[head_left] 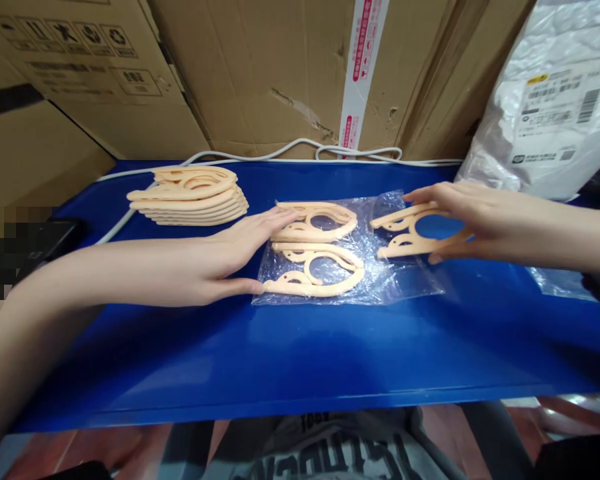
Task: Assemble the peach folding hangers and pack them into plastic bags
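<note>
Two cream plastic folding hangers [336, 288] lie side by side, folded, in a clear plastic bag [405, 285] on the blue table. My left hand [235, 250] rests at their left ends, fingers stretched out and thumb apart, touching the bag and hangers. At the bag's right end, my right hand [463, 217] grips another folding hanger [405, 248] between thumb and fingers. Its left tips lie over or within the plastic; I cannot tell which. A stack of several matching hangers [195, 197] sits behind my left forearm.
Cardboard boxes [260, 73] stand along the back of the blue table [300, 353]. A white cable [260, 159] runs in front of them. A white labelled parcel bag [545, 113] leans at the back right. Beside my left forearm is a black object [55, 243].
</note>
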A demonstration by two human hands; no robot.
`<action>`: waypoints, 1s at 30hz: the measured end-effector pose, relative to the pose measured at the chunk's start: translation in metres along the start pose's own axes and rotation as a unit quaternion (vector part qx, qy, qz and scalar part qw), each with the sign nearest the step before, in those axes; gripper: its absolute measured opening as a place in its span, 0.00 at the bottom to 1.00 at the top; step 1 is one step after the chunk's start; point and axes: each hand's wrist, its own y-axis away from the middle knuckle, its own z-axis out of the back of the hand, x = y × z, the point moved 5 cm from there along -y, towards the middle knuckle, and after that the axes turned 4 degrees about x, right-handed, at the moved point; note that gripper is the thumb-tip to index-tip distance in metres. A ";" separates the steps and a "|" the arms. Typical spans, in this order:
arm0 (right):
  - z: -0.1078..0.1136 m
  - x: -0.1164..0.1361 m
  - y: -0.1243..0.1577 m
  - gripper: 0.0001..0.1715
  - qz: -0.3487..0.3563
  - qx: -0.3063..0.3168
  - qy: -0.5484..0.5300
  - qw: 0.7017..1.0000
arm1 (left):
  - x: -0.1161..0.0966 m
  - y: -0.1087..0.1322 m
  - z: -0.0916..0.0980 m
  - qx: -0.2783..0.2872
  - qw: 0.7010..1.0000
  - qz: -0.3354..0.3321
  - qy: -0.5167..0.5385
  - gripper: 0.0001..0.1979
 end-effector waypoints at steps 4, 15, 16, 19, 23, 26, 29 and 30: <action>-0.014 0.015 -0.006 0.40 0.067 0.027 -0.088 0.993 | 0.003 -0.001 -0.006 -0.004 1.000 0.010 -0.016 0.44; -0.026 0.048 -0.016 0.46 0.120 0.028 -0.084 0.989 | -0.003 -0.007 0.005 -0.042 0.999 0.030 0.001 0.43; -0.028 0.048 -0.016 0.48 0.133 0.034 -0.078 0.987 | -0.003 -0.007 0.006 -0.048 0.998 0.035 -0.009 0.42; -0.027 0.033 -0.011 0.54 0.148 0.023 -0.076 0.986 | -0.002 -0.006 0.008 -0.057 0.996 0.055 -0.029 0.31; -0.027 0.018 -0.009 0.52 0.140 0.030 -0.103 0.984 | -0.003 -0.004 0.003 0.025 0.992 0.122 0.008 0.12; -0.030 0.032 -0.015 0.50 0.120 0.041 -0.135 0.983 | -0.010 -0.003 -0.004 0.097 0.985 0.124 0.069 0.19; -0.032 0.050 -0.021 0.52 0.101 0.024 -0.165 0.981 | -0.012 -0.005 -0.005 0.114 0.982 0.117 0.095 0.20; -0.033 0.053 -0.022 0.53 0.098 0.023 -0.182 0.978 | -0.011 -0.004 -0.006 0.121 0.980 0.120 0.099 0.21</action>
